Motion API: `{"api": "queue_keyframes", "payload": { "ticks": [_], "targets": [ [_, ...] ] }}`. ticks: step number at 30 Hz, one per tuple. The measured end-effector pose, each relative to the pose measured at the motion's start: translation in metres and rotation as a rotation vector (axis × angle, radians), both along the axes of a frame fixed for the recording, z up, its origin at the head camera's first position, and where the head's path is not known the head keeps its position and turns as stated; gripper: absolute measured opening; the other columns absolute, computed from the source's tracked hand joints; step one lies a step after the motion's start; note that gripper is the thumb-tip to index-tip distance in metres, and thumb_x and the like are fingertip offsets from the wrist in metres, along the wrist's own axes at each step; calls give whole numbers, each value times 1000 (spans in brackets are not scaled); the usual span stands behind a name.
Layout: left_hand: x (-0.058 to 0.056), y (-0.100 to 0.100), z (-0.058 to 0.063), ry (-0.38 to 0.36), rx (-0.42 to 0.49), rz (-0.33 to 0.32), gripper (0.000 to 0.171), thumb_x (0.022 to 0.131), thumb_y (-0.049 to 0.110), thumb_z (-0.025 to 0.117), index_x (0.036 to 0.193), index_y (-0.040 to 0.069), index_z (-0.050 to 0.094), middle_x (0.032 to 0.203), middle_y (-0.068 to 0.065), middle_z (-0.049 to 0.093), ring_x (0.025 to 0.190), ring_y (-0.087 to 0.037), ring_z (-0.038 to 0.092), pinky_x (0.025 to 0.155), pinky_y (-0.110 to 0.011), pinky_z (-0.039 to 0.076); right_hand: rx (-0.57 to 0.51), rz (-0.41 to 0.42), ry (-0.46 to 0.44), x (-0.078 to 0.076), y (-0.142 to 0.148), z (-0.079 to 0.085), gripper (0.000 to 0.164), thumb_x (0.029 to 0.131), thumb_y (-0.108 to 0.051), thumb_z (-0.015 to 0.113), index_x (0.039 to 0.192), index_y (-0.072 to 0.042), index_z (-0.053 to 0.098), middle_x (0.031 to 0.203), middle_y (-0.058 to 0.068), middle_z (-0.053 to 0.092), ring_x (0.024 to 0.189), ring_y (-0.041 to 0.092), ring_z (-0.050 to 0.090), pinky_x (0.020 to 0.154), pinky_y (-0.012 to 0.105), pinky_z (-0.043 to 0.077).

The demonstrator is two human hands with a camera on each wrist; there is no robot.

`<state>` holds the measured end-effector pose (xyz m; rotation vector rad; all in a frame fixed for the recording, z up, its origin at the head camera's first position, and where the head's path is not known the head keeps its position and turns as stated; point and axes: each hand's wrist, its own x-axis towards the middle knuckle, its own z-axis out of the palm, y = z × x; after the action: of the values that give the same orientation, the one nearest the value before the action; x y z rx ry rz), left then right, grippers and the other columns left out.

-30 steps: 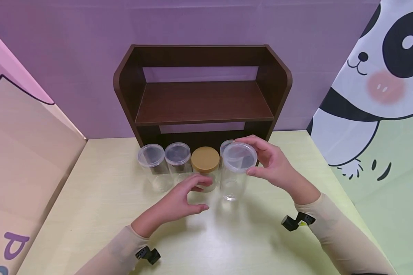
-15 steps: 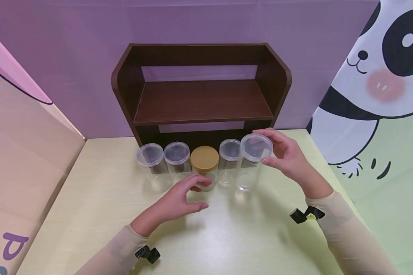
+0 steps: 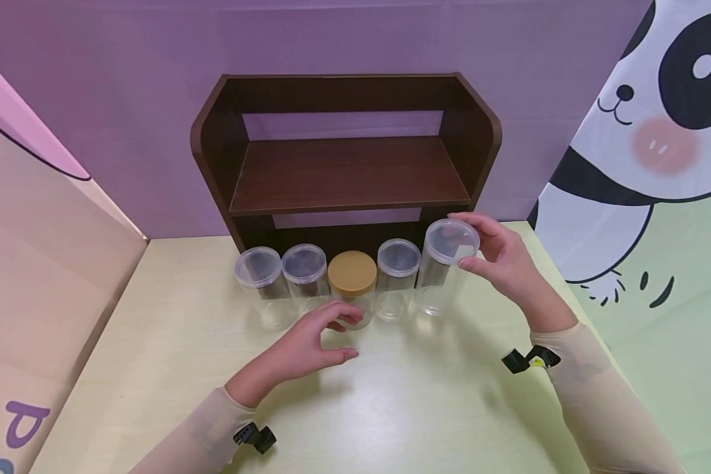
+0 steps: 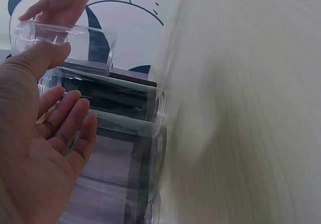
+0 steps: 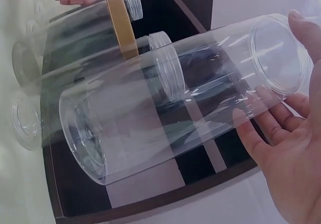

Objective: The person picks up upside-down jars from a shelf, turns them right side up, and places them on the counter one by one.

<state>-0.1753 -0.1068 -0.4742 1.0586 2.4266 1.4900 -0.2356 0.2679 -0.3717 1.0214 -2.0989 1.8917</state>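
My right hand [image 3: 500, 263] grips a tall clear jar [image 3: 441, 273] around its top, just below the clear lid. In the left wrist view this jar's base sits higher than the bases of the other jars, off the table. Fingers and thumb curl round opposite sides in the right wrist view. My left hand [image 3: 308, 345], loosely curved and holding nothing, hovers before the jar with a gold lid [image 3: 352, 273]. Beside that jar on its right stands a clear-lidded jar [image 3: 398, 258]. Two more clear jars [image 3: 260, 266] [image 3: 305, 263] stand to its left.
A dark brown two-level shelf [image 3: 349, 174] stands directly behind the row of jars, against a purple backdrop [image 3: 355, 36]. The pale wooden table [image 3: 391, 415] stretches in front. Printed panels flank both sides, the right one with a panda [image 3: 663, 145].
My right hand has carried the clear jar rightward and back toward the shelf, uncovering the clear-lidded jar behind it. The left hand has stayed nearly still.
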Motion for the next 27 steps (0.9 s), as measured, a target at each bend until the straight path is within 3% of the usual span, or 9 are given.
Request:
{"api": "queue_keyframes", "payload": {
  "ticks": [11, 18, 27],
  "targets": [
    [1, 1, 1, 5, -3, 0, 54, 92, 6, 90, 140, 13, 65, 133, -5, 69, 127, -24, 66, 104, -39, 61, 3, -69, -36, -6, 4, -6, 63, 88, 27, 68, 148, 13, 55, 135, -1, 70, 122, 18, 66, 106, 23, 54],
    [1, 1, 2, 7, 0, -2, 54, 93, 6, 90, 140, 11, 65, 133, -14, 69, 126, -24, 66, 104, -40, 61, 7, -87, -40, -9, 4, -11, 63, 89, 25, 70, 149, 13, 55, 135, -1, 70, 121, 17, 66, 106, 23, 54],
    [1, 1, 1, 3, -3, -1, 53, 92, 6, 89, 139, 13, 66, 132, -13, 69, 125, -19, 65, 104, -39, 60, 42, -163, -44, -9, 0, -27, 65, 90, 24, 73, 151, 10, 56, 135, -3, 69, 125, 16, 64, 110, 20, 52]
  ]
}}
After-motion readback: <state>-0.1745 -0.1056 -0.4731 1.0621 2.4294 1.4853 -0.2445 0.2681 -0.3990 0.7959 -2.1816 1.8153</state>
